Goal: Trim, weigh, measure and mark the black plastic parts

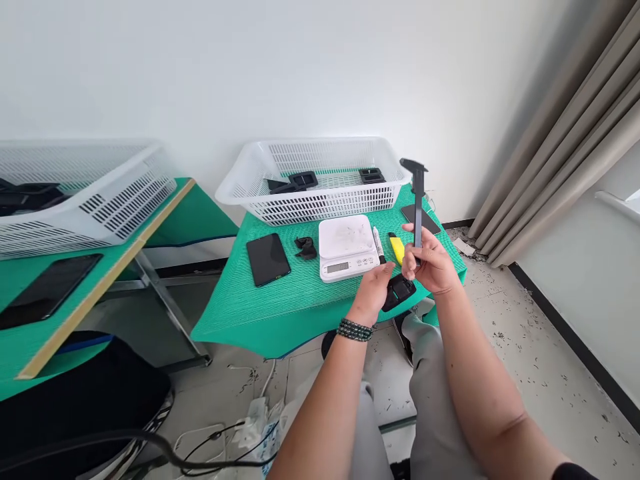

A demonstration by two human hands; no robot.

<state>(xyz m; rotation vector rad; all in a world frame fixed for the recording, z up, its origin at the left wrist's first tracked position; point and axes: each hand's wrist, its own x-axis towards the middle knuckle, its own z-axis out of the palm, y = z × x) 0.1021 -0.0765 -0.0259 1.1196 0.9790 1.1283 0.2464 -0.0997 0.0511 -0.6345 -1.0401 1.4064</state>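
A dark grey caliper [418,200] stands nearly upright in my right hand [432,261], jaws at the top, with my fingers closed round its lower beam. My left hand [373,292], a beaded bracelet at its wrist, grips the left edge of a black moulded plastic part [399,292] near the table's front edge. Just beyond my left hand is a white digital scale [349,248] with nothing on its pan. Between scale and caliper lie a white marker [379,244] and a yellow cutter [397,248].
On the green-covered table [240,313] are a black tablet [269,259], a crumpled black item [305,248] and a dark flat panel [421,219]. Behind them a white basket [310,207] holds black parts. Another basket [115,190] and a tablet [50,288] occupy the left table. Cables [215,437] run below.
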